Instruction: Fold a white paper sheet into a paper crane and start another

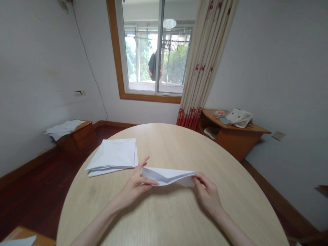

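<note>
- Folded white paper (166, 175): held between both hands over the near half of the round wooden table (174, 222); layers gape along the top.
- Left hand (135, 182): holding the paper's left end, thumb along near edge, index finger sticking up.
- Right hand (208, 193): narrow pinch on right end.
- Stack of white paper (118, 153): on table, beyond left hand, to its left.

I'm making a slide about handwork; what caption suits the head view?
Left hand and right hand hold a folded sheet over a round table, with a paper stack at left.
</note>
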{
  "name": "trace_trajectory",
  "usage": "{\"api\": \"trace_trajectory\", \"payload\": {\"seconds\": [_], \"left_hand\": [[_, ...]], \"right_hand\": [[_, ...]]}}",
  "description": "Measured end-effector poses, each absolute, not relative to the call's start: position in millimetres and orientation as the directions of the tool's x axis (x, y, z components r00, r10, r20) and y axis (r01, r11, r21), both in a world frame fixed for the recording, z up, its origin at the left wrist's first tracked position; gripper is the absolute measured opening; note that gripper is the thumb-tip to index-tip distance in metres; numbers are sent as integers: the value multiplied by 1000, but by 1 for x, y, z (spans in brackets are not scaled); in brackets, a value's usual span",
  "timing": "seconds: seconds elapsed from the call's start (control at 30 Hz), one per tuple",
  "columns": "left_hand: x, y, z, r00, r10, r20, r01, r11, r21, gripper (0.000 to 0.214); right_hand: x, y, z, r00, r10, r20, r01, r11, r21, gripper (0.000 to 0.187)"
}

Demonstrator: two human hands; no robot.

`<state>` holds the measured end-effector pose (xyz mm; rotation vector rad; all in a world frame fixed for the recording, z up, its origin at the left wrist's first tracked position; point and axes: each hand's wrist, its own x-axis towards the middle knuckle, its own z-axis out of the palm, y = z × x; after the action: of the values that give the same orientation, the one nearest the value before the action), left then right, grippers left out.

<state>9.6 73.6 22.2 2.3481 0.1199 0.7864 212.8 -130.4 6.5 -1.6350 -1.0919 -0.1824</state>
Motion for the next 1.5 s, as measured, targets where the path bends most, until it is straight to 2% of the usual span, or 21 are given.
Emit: {"api": "trace_trajectory", "payload": {"seconds": [0.2, 0.4, 0.7, 1.0, 1.2, 1.5], "left_hand": [[8, 64, 29, 805, 259, 534, -60, -860, 507, 33], [8, 53, 35, 732, 159, 662, -75, -947, 311, 36], [12, 47, 37, 763, 30, 646, -95, -983, 158, 21], [13, 43, 43, 789, 8, 614, -104, -984, 147, 19], [16, 45, 35, 753, 130, 645, 36, -987, 157, 28], [19, 43, 39, 751, 190, 632, 111, -980, 163, 28]], "right_hand": [[207, -131, 9, 478, 599, 642, 767, 72, -638, 21], [201, -130, 13, 420, 610, 672, 795, 110, -597, 20], [197, -130, 12, 321, 621, 715, 826, 187, -532, 18], [189, -129, 19, 233, 614, 754, 861, 231, -454, 21], [186, -131, 22, 193, 634, 749, 869, 244, -430, 23], [186, -130, 21, 167, 626, 762, 878, 258, -404, 24]]}}
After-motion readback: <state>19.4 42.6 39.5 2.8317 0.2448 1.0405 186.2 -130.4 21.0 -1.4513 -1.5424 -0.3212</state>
